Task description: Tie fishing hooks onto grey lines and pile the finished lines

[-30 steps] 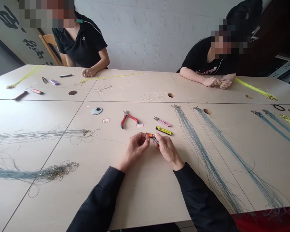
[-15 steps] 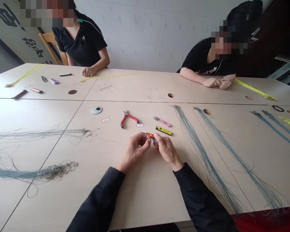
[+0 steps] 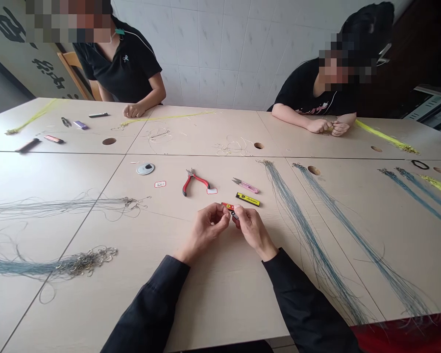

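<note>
My right hand [image 3: 253, 228] is closed around a red lighter [image 3: 227, 206] with a yellow emblem; its metal end shows by the thumb. Close against it, my left hand [image 3: 210, 223] is pinched at thumb and forefinger. A thin line [image 3: 165, 214] runs from a bundle of grey-blue lines with small metal hooks [image 3: 130, 202] into the left hand; its end is hidden by the fingers. Beyond the hands lie a yellow lighter [image 3: 248, 199], pink thread snips [image 3: 245, 186] and red-handled pliers [image 3: 193, 181].
A thicker hooked bundle [image 3: 88, 260] lies at left. Long blue-green line bundles [image 3: 305, 230] stretch down the right side. A round silver disc [image 3: 145, 168] lies near the table seam. Across the table [image 3: 220, 294] sit two people, one with hands [image 3: 330, 127] on a yellow bundle.
The whole view has shifted very slightly to the left. Both hands keep the same pose around the red lighter and the line.
</note>
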`<state>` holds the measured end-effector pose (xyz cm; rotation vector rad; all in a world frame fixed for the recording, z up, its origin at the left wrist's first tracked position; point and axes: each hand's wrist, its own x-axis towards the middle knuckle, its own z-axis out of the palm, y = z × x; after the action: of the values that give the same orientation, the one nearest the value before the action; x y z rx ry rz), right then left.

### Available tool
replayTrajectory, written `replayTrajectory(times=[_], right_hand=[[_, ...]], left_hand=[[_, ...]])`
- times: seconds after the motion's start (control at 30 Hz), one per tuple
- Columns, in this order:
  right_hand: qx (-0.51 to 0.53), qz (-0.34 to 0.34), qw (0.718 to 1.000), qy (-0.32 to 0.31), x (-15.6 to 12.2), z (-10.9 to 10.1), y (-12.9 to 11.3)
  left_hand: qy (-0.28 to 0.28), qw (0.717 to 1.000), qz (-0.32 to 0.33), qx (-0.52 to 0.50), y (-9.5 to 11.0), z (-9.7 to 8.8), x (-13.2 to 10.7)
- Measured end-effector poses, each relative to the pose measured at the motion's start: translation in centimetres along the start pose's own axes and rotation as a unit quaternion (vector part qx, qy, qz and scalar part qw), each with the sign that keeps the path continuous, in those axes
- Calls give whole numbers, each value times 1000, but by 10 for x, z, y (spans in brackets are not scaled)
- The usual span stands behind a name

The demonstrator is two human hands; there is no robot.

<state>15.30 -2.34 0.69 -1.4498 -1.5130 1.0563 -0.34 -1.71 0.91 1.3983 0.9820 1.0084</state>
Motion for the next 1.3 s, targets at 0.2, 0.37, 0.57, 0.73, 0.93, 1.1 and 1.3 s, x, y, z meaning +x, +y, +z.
replayTrajectory(times=[0.2, 0.37, 0.57, 0.73, 0.93, 1.1, 1.3], right_hand=[[-5, 1, 1000, -2, -1, 0, -3], [-18, -7, 1000, 6, -1, -1, -3], [-22, -9, 1000, 12, 0, 1, -1], [-19, -8, 1000, 14, 0, 1, -2], [-24, -9, 1000, 18, 0, 1, -1], [-16, -18, 1000, 19, 1, 0, 0], [-18, -18, 999, 19, 0, 0, -3]], left_hand=[[3, 1000, -4, 5, 1, 1, 0], [3, 1000, -10, -6, -1, 0, 0], [2, 1000, -18, -18, -3, 0, 0], [-5, 1000, -20, -15, 0, -1, 0], [-5, 1000, -20, -13, 2, -1, 0], [-1, 1000, -24, -19, 2, 0, 0], [6, 999, -25, -26, -1, 0, 0]])
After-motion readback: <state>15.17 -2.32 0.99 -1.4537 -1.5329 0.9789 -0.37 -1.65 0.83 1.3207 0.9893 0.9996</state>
